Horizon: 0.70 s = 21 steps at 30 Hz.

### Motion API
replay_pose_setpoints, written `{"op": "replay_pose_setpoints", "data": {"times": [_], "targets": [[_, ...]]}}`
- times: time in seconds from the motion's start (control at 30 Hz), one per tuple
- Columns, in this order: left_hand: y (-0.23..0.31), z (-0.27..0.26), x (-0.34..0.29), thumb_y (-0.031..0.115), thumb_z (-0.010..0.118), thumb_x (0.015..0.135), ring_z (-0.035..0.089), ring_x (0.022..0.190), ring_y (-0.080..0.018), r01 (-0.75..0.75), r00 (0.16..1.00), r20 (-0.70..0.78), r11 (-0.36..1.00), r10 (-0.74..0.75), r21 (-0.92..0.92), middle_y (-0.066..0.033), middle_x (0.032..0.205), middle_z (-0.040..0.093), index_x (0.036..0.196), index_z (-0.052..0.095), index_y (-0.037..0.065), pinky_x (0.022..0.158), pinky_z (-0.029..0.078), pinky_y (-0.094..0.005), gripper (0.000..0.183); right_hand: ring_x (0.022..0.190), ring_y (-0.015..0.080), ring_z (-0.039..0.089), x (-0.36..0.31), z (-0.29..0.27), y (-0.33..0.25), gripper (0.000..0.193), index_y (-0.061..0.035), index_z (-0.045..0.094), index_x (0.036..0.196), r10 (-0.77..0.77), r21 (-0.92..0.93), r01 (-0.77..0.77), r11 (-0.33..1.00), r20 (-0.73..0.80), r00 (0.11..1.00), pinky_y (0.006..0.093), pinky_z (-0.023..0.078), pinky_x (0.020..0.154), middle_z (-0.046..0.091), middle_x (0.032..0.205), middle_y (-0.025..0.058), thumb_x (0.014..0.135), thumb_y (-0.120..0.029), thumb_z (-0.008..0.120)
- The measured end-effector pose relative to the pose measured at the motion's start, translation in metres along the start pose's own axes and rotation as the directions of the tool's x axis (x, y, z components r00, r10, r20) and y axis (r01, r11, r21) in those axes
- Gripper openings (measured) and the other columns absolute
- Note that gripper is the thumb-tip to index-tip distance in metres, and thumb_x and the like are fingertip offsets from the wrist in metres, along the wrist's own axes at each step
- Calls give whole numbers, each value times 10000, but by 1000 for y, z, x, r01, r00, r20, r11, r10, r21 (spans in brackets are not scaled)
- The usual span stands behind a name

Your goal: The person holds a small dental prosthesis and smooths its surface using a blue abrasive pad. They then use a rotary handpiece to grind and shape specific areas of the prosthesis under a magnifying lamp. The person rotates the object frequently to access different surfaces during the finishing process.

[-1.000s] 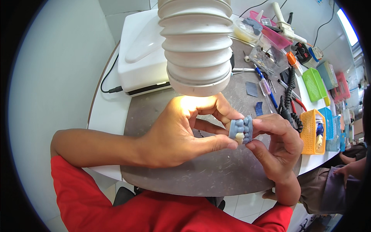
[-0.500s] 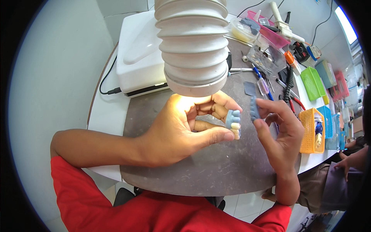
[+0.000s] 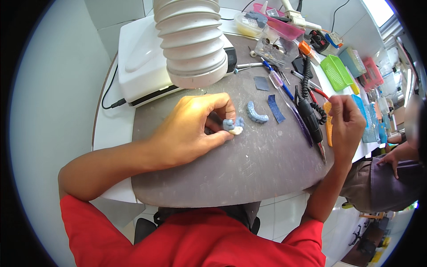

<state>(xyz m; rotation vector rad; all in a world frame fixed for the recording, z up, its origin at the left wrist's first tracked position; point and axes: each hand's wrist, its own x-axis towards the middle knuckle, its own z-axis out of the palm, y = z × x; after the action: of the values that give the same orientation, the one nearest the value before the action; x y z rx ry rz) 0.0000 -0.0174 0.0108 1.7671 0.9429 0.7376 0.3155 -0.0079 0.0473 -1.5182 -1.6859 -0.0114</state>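
My left hand (image 3: 191,127) is closed on a blue-grey dental model (image 3: 229,124) that carries cream-coloured teeth, held low at the tabletop between thumb and fingers. A second blue dental model (image 3: 256,113), curved like an arch, lies by itself just to the right of it. My right hand (image 3: 348,122) is raised at the right edge of the bench, in front of an orange basket (image 3: 328,124). Its fingers are curled together, and whether anything is pinched in them is hidden. A black handpiece (image 3: 311,122) with a coiled cord lies left of that hand.
A white ribbed hose (image 3: 191,44) hangs over the bench beside a white box-shaped unit (image 3: 147,62). A dark blue strip (image 3: 275,109), a grey square (image 3: 261,83) and a purple brush (image 3: 275,80) lie farther back. Baskets line the right; a person (image 3: 396,169) stands there.
My right hand has let go of the arch-shaped model, which now lies on the bench, and has moved right toward the orange basket. My left hand has lowered its model to the tabletop.
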Motion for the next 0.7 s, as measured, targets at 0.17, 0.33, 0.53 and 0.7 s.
{"op": "replay_pose_setpoints", "data": {"times": [0.17, 0.33, 0.53, 0.7], "targets": [[-9, -8, -8, 67, 752, 788, 603, 911, -250, -213, 964, -55, 883, 258, 418, -113, 953, 614, 934, 599, 0, 746, 517, -368, 222, 581, 274, 555, -28, -19, 12, 411, 17, 611, 835, 65, -451, 92, 888, 320, 945, 408, 434, 590, 607, 688, 123, 870, -373, 738], [-15, -13, -10, 113, 771, 784, 594, 901, -278, -262, 953, -42, 883, 301, 390, -124, 931, 628, 956, 616, 1, 745, 503, -374, 257, 575, 255, 539, -32, -20, 23, 446, 11, 596, 811, 238, -511, 51, 858, 484, 842, 403, 421, 587, 573, 657, 114, 928, -413, 664], [-20, -11, -9, 120, 771, 792, 601, 914, -280, -311, 933, -46, 864, 357, 396, -122, 955, 631, 965, 631, 9, 768, 500, -359, 249, 508, 80, 457, -34, -36, 58, 408, -44, 601, 825, 366, 290, -485, 825, 380, 850, 283, 332, 461, 527, 657, -16, 1015, -402, 549], [-23, -6, -8, 97, 751, 805, 606, 918, -276, -321, 921, -68, 843, 385, 432, -113, 958, 629, 957, 642, 16, 782, 499, -353, 204, 537, 41, 336, -25, -21, 35, 314, -59, 453, 961, 9, 916, -395, -67, 397, 918, 197, 305, 469, 349, 717, -31, 1042, -354, 524]]}}
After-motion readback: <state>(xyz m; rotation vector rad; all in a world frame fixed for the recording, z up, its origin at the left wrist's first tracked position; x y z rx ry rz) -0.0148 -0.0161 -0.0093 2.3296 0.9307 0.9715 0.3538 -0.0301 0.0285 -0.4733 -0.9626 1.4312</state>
